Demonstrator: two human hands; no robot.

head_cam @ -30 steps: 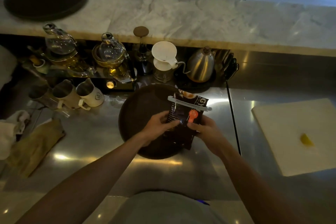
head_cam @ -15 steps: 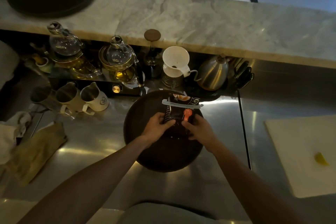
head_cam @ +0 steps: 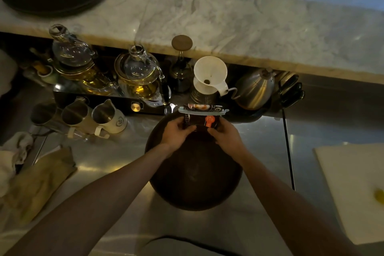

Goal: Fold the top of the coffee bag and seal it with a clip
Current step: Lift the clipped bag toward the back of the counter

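Observation:
A dark coffee bag with an orange mark stands upright at the far edge of a round dark tray. A long pale clip is clamped across its folded top. My left hand grips the bag's left side and my right hand grips its right side. My fingers hide the lower part of the bag.
Behind the bag stand a white dripper on a server, a steel gooseneck kettle, glass teapots on a warmer and several steel pitchers. Cloths lie at left, a white board at right, a marble counter beyond.
Both hands have carried the clipped bag away from me, from a tilted hold over the tray's right part to upright at the tray's far edge.

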